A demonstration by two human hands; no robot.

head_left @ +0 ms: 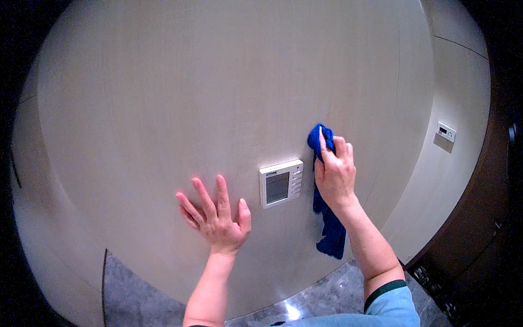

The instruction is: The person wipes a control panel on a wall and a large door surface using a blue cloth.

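A blue cloth (329, 235) hangs down along the pale wall from my right hand (336, 171). The fingers of that hand are closed round its bunched upper end, which presses on the wall. My left hand (219, 220) lies against the wall with its fingers spread and nothing in it. Between the two hands a white thermostat (281, 184) with a grey screen and a column of side buttons is mounted on the wall. The right hand is just to the right of the thermostat and a little above it.
The pale wall panel (229, 98) fills most of the view. A small white control unit (445, 131) is fixed to the wall at the right. Beyond it stands a dark brown door or cabinet surface (471, 245). Grey marbled floor (139, 291) shows below, with a bright reflection.
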